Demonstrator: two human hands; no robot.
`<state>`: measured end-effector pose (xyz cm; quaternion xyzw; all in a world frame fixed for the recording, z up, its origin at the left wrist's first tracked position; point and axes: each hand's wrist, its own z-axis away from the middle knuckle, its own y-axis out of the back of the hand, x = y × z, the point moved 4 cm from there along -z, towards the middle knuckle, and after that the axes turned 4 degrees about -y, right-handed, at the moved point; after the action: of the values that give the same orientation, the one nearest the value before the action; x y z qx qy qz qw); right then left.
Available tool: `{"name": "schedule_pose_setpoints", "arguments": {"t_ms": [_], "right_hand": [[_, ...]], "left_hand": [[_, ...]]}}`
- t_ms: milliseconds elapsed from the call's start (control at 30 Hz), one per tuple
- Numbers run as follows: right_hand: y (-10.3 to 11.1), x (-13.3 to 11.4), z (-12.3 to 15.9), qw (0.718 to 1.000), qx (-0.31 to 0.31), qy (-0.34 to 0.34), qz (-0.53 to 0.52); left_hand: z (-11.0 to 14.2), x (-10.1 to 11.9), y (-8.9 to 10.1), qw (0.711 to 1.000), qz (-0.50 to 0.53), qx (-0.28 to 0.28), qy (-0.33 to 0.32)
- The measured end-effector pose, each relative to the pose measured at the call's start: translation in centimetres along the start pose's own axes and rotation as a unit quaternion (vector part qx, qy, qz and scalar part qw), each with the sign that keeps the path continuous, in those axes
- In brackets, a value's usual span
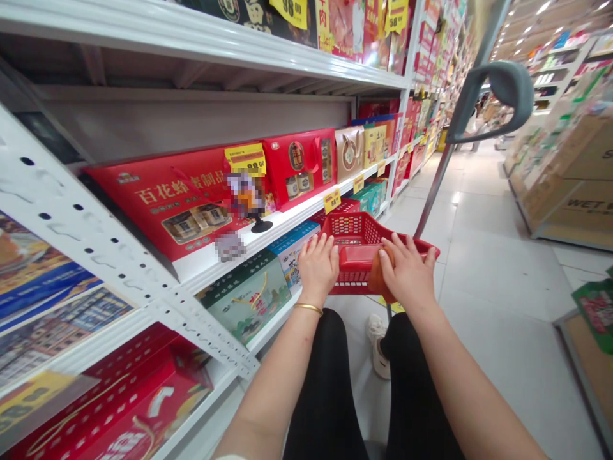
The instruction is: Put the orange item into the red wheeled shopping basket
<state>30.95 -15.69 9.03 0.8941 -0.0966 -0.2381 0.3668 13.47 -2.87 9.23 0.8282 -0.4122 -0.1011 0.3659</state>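
Note:
A red plastic shopping basket with a perforated wall is in front of my knees. My left hand lies at its left edge, palm down and fingers stretched forward. At the basket's near right side, my right hand has its fingers spread over the rim. An orange-brown cloth is held under its thumb and palm and hangs down the basket's near side. The undersides of both hands are hidden. A long grey handle with a looped grip rises from behind the basket.
White metal shelves run along my left. They hold a red gift box, another red box and a green box. A small black-based stand sits on the shelf edge. Stacked cartons stand across the tiled aisle.

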Motion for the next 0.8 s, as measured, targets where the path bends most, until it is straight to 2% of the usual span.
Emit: {"name": "schedule_pose_setpoints", "arguments": {"t_ms": [67,200,267,500,800], "right_hand": [[-0.2,-1.0,0.1,1.0,-0.002,0.014,-0.002],[-1.2,-5.0,0.8,0.996,-0.012,0.092,-0.013],[-1.5,-6.2,1.1,0.993,-0.016,0.116,-0.02],[-1.5,-5.9,1.2,0.99,-0.021,0.136,-0.029],[-1.4,-6.0,1.4,0.991,-0.018,0.129,-0.036]], "left_hand": [[0.0,-0.1,0.0,1.0,-0.001,0.001,0.003],[0.0,-0.1,0.0,1.0,-0.008,-0.003,0.0],[0.0,-0.1,-0.1,1.0,-0.011,-0.004,-0.001],[0.1,0.1,-0.2,1.0,-0.016,0.003,-0.001],[0.2,0.2,0.0,1.0,-0.024,0.005,-0.004]]}}
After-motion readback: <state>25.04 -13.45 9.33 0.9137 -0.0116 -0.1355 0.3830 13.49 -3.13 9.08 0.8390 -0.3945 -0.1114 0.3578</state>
